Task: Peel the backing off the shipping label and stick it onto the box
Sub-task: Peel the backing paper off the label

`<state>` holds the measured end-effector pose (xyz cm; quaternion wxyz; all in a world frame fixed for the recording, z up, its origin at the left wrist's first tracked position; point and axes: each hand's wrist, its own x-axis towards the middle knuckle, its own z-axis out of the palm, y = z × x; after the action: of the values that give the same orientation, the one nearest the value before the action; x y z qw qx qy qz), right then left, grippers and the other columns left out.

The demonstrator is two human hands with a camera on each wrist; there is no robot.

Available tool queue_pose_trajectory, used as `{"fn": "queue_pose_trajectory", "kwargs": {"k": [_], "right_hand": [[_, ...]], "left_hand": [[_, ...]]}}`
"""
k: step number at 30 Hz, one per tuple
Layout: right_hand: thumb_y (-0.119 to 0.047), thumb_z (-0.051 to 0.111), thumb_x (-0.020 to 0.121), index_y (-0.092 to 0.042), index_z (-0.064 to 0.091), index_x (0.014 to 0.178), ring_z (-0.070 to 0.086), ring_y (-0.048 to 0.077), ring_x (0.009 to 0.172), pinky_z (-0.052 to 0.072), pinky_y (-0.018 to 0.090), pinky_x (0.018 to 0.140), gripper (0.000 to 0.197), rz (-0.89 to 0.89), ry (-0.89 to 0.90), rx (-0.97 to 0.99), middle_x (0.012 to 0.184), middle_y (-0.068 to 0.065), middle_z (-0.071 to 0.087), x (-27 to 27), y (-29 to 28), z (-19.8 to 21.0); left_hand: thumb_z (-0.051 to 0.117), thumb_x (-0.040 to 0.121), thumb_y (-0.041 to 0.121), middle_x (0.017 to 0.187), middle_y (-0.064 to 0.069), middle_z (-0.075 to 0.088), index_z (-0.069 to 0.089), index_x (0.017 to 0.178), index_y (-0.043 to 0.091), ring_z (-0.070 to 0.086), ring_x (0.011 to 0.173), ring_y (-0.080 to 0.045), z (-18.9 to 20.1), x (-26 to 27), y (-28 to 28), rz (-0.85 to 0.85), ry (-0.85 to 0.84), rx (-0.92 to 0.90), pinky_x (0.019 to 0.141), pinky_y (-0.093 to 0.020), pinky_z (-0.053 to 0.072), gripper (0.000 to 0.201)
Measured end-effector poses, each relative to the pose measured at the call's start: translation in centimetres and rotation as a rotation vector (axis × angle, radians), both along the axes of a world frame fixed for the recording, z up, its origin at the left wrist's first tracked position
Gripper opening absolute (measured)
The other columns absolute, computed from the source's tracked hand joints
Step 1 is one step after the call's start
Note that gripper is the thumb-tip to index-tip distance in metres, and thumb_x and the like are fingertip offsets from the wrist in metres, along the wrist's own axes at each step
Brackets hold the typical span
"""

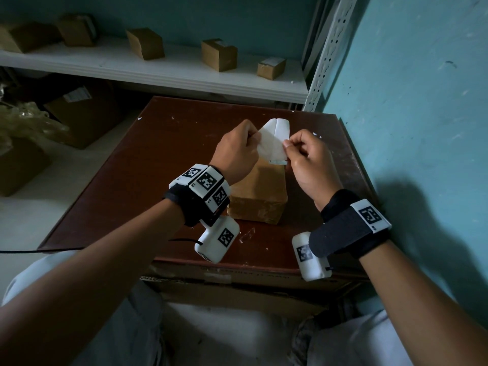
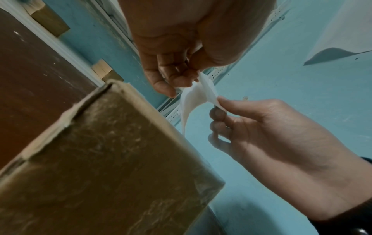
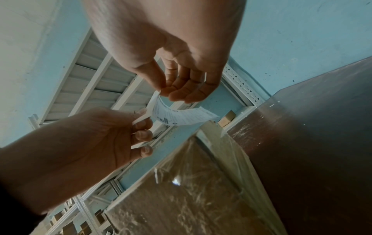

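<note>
Shipping label [image 1: 273,138], a white paper rectangle with small print on its face, is up in the air above the far end of the brown cardboard box [image 1: 257,196], held between both hands. My left hand [image 1: 236,151] pinches its 9 o'clock edge, my right hand [image 1: 307,161] pinches the 3 o'clock corner, other fingers loosely curled. Paper's splitting into two layers between them. Box sits on the dark red-brown tabletop [image 1: 132,175], around the middle.
</note>
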<state>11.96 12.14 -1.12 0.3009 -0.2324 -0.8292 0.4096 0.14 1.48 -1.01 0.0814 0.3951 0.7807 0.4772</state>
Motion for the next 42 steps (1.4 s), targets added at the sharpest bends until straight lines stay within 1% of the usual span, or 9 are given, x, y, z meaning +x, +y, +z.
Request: {"fn": "queue_pose_trajectory", "kwargs": {"k": [2, 6, 13, 19, 22, 27, 34, 37, 42], "right_hand": [[-0.024, 0.052, 0.099, -0.008, 0.059, 0.096, 0.063, 0.019, 0.088, 0.056, 0.044, 0.079, 0.017, 0.003, -0.006, 0.008, 0.092, 0.004, 0.064, 0.04, 0.04, 0.03], [-0.024, 0.052, 0.099, -0.007, 0.059, 0.096, 0.062, 0.02, 0.087, 0.055, 0.044, 0.078, 0.018, 0.003, 0.002, 0.01, 0.091, 0.005, 0.064, 0.09, 0.02, 0.09], [-0.023, 0.053, 0.099, -0.008, 0.059, 0.097, 0.062, 0.018, 0.087, 0.055, 0.04, 0.078, 0.017, 0.001, 0.0, 0.011, 0.09, 0.003, 0.064, 0.01, 0.08, 0.05], [-0.022, 0.052, 0.099, -0.007, 0.059, 0.096, 0.062, 0.02, 0.085, 0.053, 0.039, 0.077, 0.017, 0.004, 0.003, 0.005, 0.089, 0.004, 0.063, 0.01, 0.01, 0.12], [-0.022, 0.053, 0.099, -0.007, 0.059, 0.096, 0.061, 0.02, 0.084, 0.053, 0.04, 0.076, 0.016, 0.001, 0.004, 0.006, 0.087, 0.003, 0.063, 0.02, -0.02, 0.21], [-0.022, 0.053, 0.099, -0.006, 0.059, 0.096, 0.062, 0.023, 0.086, 0.054, 0.045, 0.078, 0.017, -0.001, 0.011, 0.003, 0.091, 0.008, 0.064, 0.08, -0.05, 0.29], [-0.021, 0.053, 0.098, -0.006, 0.059, 0.096, 0.062, 0.025, 0.086, 0.054, 0.045, 0.078, 0.017, 0.005, 0.017, -0.001, 0.09, 0.009, 0.064, 0.11, 0.05, 0.28], [-0.021, 0.053, 0.098, -0.007, 0.059, 0.096, 0.062, 0.023, 0.088, 0.054, 0.045, 0.079, 0.015, 0.002, 0.016, 0.004, 0.091, 0.008, 0.064, 0.09, 0.09, 0.23], [-0.02, 0.053, 0.098, -0.007, 0.059, 0.095, 0.062, 0.023, 0.085, 0.054, 0.044, 0.078, 0.015, -0.002, 0.022, 0.008, 0.088, 0.005, 0.063, 0.02, 0.17, 0.19]], "left_hand": [[0.042, 0.1, 0.019, 0.083, 0.002, 0.054, 0.05, 0.098, 0.014, 0.06, 0.078, -0.025, 0.04, 0.03, 0.0, 0.0, 0.003, 0.0, 0.073, -0.05, 0.055, 0.01], [0.042, 0.1, 0.018, 0.084, 0.005, 0.052, 0.049, 0.097, 0.015, 0.058, 0.076, -0.02, 0.07, 0.02, 0.03, 0.002, 0.011, 0.0, 0.073, -0.046, 0.056, 0.008], [0.041, 0.1, 0.017, 0.085, 0.006, 0.052, 0.049, 0.097, 0.016, 0.058, 0.076, -0.018, 0.12, -0.05, -0.03, -0.005, 0.02, 0.008, 0.073, -0.044, 0.057, 0.008], [0.041, 0.1, 0.017, 0.083, 0.005, 0.052, 0.048, 0.094, 0.016, 0.057, 0.074, -0.018, 0.02, -0.15, -0.03, -0.001, 0.03, 0.023, 0.071, -0.044, 0.057, 0.009], [0.041, 0.1, 0.016, 0.082, 0.005, 0.052, 0.048, 0.094, 0.016, 0.057, 0.073, -0.017, 0.06, -0.16, -0.04, -0.002, 0.031, 0.019, 0.071, -0.044, 0.056, 0.009], [0.042, 0.099, 0.015, 0.083, 0.006, 0.052, 0.049, 0.094, 0.015, 0.058, 0.076, -0.019, 0.02, -0.25, -0.07, -0.003, 0.032, 0.026, 0.072, -0.046, 0.056, 0.009], [0.041, 0.099, 0.015, 0.082, 0.004, 0.053, 0.049, 0.094, 0.015, 0.057, 0.075, -0.02, 0.01, -0.35, -0.04, 0.003, 0.04, 0.023, 0.071, -0.044, 0.055, 0.009], [0.041, 0.099, 0.015, 0.082, 0.005, 0.052, 0.048, 0.094, 0.016, 0.057, 0.074, -0.017, 0.0, -0.41, -0.01, 0.006, 0.04, 0.015, 0.07, -0.041, 0.055, 0.009], [0.041, 0.099, 0.016, 0.081, 0.005, 0.053, 0.049, 0.092, 0.017, 0.058, 0.074, -0.02, -0.08, -0.47, 0.01, 0.012, 0.044, 0.017, 0.07, -0.044, 0.055, 0.01]]}}
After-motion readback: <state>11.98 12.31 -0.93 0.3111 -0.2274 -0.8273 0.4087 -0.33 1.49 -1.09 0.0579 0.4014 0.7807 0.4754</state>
